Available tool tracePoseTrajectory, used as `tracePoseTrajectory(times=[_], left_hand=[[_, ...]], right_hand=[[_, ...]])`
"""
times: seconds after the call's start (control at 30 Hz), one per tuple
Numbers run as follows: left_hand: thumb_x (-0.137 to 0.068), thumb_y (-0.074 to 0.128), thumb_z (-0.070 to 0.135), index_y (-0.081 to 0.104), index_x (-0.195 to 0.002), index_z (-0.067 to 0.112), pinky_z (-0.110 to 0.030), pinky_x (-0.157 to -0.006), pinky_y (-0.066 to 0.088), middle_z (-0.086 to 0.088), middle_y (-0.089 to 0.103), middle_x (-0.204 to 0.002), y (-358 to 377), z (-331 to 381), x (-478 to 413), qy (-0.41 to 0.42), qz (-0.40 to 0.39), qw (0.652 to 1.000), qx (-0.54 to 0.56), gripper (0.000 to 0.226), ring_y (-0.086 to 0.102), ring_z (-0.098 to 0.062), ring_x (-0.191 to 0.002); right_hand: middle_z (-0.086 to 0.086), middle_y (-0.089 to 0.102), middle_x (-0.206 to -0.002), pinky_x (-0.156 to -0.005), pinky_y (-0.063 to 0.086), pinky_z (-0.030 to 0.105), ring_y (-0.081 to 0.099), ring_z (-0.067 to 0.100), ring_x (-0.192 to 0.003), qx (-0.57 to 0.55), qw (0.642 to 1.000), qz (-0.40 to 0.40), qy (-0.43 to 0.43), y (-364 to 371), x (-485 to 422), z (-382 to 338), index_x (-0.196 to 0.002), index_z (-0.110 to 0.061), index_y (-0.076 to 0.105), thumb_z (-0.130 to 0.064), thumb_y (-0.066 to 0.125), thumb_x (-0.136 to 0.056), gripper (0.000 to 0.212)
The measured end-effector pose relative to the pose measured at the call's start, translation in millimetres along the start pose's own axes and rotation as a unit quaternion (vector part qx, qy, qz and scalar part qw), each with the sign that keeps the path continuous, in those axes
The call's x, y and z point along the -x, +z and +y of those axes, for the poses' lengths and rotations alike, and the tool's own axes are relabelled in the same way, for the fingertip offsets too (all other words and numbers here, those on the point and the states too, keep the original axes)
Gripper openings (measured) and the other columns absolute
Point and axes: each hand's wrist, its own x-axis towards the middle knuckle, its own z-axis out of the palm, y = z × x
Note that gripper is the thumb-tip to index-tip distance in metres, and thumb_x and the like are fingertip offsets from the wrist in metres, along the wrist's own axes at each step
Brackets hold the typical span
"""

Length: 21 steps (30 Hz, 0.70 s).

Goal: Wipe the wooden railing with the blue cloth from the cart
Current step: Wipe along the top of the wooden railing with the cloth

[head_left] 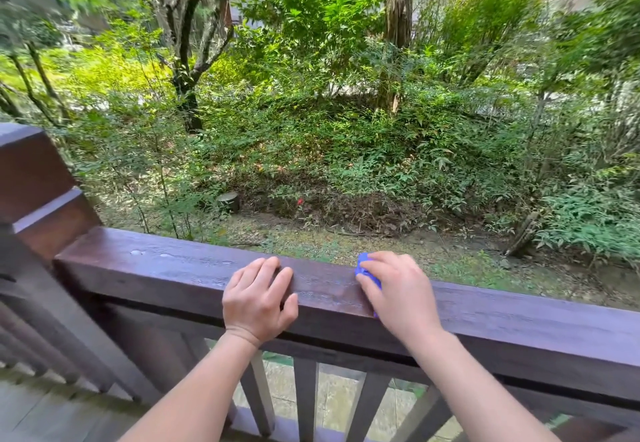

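Note:
A dark brown wooden railing runs across the lower half of the view, sloping down to the right. My left hand rests on top of the rail, its fingers lying over the far edge and its thumb on the near face. My right hand lies a little to the right with the blue cloth under it. Only a small bunched part of the cloth shows past my fingers at the rail's far edge. The cart is out of view.
A thick corner post stands at the left end of the rail. Vertical balusters run below it. Beyond the rail lie a dirt strip, shrubs, trees and a short stump. Deck boards show at the lower left.

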Motion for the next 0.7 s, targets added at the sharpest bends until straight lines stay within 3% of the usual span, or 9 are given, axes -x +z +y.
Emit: tracePoseTrajectory(times=[0.13,0.17,0.3,0.37,0.5,0.57,0.7], left_hand=[[-0.095,0.040,0.043,0.074,-0.098,0.018,-0.040,-0.077,0.053,-0.009,0.073,-0.109,2.5,-1.9,1.1,0.001,-0.001,1.000,0.001,0.043,0.070,-0.033,-0.099],[-0.095,0.040,0.043,0.074,-0.098,0.018,-0.041,-0.078,0.052,-0.009,0.072,-0.109,2.8,-2.1,1.2,0.002,-0.002,1.000,0.001,0.043,0.069,-0.032,-0.100],[-0.094,0.040,0.043,0.072,-0.100,0.019,-0.041,-0.079,0.052,-0.008,0.072,-0.110,3.6,-1.5,3.5,-0.002,-0.004,1.000,0.012,0.041,0.068,-0.032,-0.102],[-0.094,0.041,0.043,0.072,-0.100,0.019,-0.041,-0.079,0.051,-0.008,0.071,-0.110,5.7,-2.3,3.9,-0.003,-0.004,1.000,0.013,0.040,0.068,-0.032,-0.102],[-0.094,0.041,0.045,0.072,-0.101,0.019,-0.041,-0.078,0.050,-0.008,0.071,-0.111,8.2,-4.0,4.5,-0.001,-0.007,1.000,0.009,0.041,0.067,-0.032,-0.102],[-0.094,0.040,0.044,0.072,-0.101,0.019,-0.041,-0.079,0.050,-0.007,0.071,-0.111,7.0,-3.0,5.3,-0.005,-0.014,1.000,0.016,0.041,0.067,-0.032,-0.102],[-0.094,0.039,0.045,0.071,-0.100,0.018,-0.042,-0.084,0.050,-0.007,0.070,-0.110,4.9,-1.6,3.6,-0.012,-0.024,0.999,0.027,0.043,0.066,-0.032,-0.103]], right_hand=[[-0.005,0.066,-0.112,-0.083,0.048,0.029,0.055,0.020,-0.089,-0.037,0.980,-0.051,-0.190,14.5,22.9,-23.9,-0.100,-0.025,0.067,-0.040,0.055,-0.091,0.021],[-0.005,0.066,-0.114,-0.084,0.048,0.031,0.056,0.020,-0.090,-0.033,0.980,-0.060,-0.187,13.8,16.6,-18.1,-0.102,-0.025,0.068,-0.041,0.054,-0.092,0.023],[-0.003,0.067,-0.114,-0.087,0.048,0.034,0.056,0.027,-0.094,-0.001,0.999,-0.039,-0.014,9.4,-14.5,-1.8,-0.102,-0.020,0.072,-0.036,0.058,-0.091,0.024],[-0.003,0.068,-0.113,-0.085,0.048,0.033,0.057,0.027,-0.092,-0.004,0.999,-0.025,-0.041,15.7,-7.3,-17.1,-0.099,-0.021,0.071,-0.035,0.059,-0.090,0.021],[-0.005,0.064,-0.117,-0.086,0.048,0.031,0.057,0.021,-0.092,-0.076,0.972,-0.074,-0.208,20.4,21.3,-34.4,-0.105,-0.025,0.066,-0.039,0.054,-0.092,0.023],[-0.004,0.065,-0.118,-0.088,0.049,0.033,0.057,0.023,-0.096,-0.075,0.976,-0.088,-0.187,18.5,7.3,-27.0,-0.107,-0.024,0.068,-0.041,0.052,-0.093,0.027],[-0.005,0.065,-0.118,-0.092,0.045,0.034,0.054,0.025,-0.100,-0.027,0.997,-0.057,-0.047,25.4,-24.7,-30.2,-0.106,-0.023,0.070,-0.037,0.054,-0.093,0.026]])
